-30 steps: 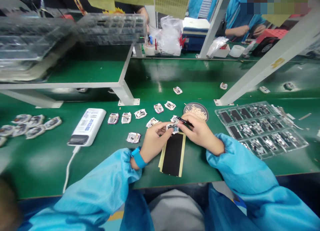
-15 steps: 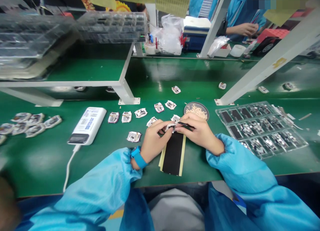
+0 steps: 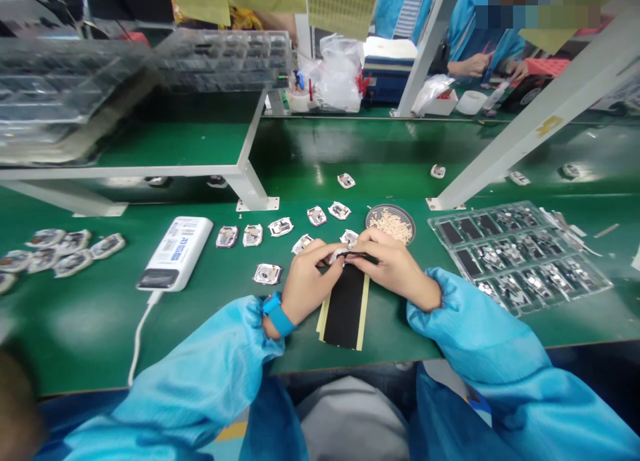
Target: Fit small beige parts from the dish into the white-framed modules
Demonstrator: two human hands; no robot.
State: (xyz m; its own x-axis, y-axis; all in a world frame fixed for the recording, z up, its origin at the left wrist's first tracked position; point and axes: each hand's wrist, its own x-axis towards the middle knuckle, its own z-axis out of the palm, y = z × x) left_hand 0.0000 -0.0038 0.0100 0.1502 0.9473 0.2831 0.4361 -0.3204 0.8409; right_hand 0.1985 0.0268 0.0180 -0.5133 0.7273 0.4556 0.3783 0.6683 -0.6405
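Observation:
In the head view, my left hand (image 3: 313,274) is closed, pinching a small white watch case (image 3: 339,253) between thumb and fingertips. My right hand (image 3: 390,264) meets it from the right, closed on a thin black piece (image 3: 364,256) that touches or nearly touches the case. Fingers hide most of both parts, and the black piece's exact kind cannot be made out. Below the hands lies a black strip (image 3: 344,311) with yellow edges. Another open watch case (image 3: 349,236) sits just beyond my fingers, beside a round dish (image 3: 411,221) of small pale bits.
Several watch cases (image 3: 253,234) lie left of my hands, with more in a cluster (image 3: 73,240). A white power bank (image 3: 175,254) with a cable is nearby. On the right is a clear parts tray (image 3: 453,251). A shelf (image 3: 175,168) and slanted post (image 3: 500,144) stand behind.
My right hand has shifted slightly left and closer to my left hand, and the black piece now lies nearer the case. The view has moved a little. A co-worker's hands behind have moved apart.

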